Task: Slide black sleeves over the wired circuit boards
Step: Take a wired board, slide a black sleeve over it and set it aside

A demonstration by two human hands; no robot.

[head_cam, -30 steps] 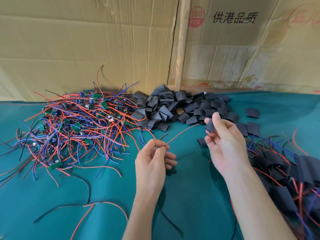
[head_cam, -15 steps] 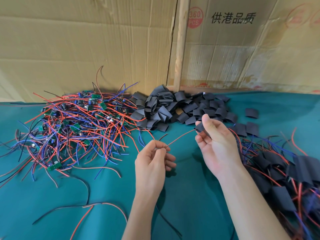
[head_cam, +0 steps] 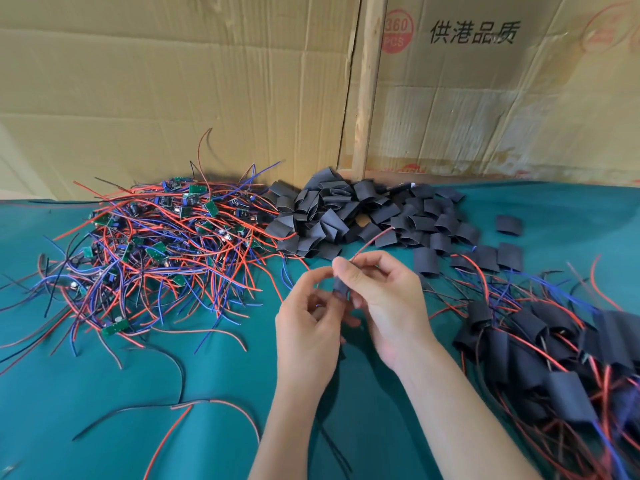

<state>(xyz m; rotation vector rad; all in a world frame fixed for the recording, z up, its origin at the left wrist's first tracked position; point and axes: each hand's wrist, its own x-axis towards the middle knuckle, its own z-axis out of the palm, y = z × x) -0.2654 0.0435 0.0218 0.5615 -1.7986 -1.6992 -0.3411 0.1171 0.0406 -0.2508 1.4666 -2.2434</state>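
My two hands meet at the middle of the green table. My right hand (head_cam: 384, 299) pinches a black sleeve (head_cam: 341, 287) that has red wire (head_cam: 372, 241) sticking out of its top. My left hand (head_cam: 308, 327) grips the wired circuit board from below; the board itself is hidden by my fingers. A black wire (head_cam: 332, 448) trails down from my hands. A heap of bare wired boards (head_cam: 156, 251) lies to the left. Loose black sleeves (head_cam: 349, 216) are piled at the back centre. Sleeved boards (head_cam: 540, 344) lie in a heap on the right.
Cardboard sheets (head_cam: 207, 81) and a wooden post (head_cam: 367, 91) stand as a wall behind the table. A loose red and black wire pair (head_cam: 180, 407) lies on the green cloth (head_cam: 86, 427) at the front left. A few single sleeves (head_cam: 508, 224) lie scattered at the right rear.
My right hand brought the black sleeve down and left onto the red wire, and it now meets my left hand. The wire end now pokes out above the sleeve.
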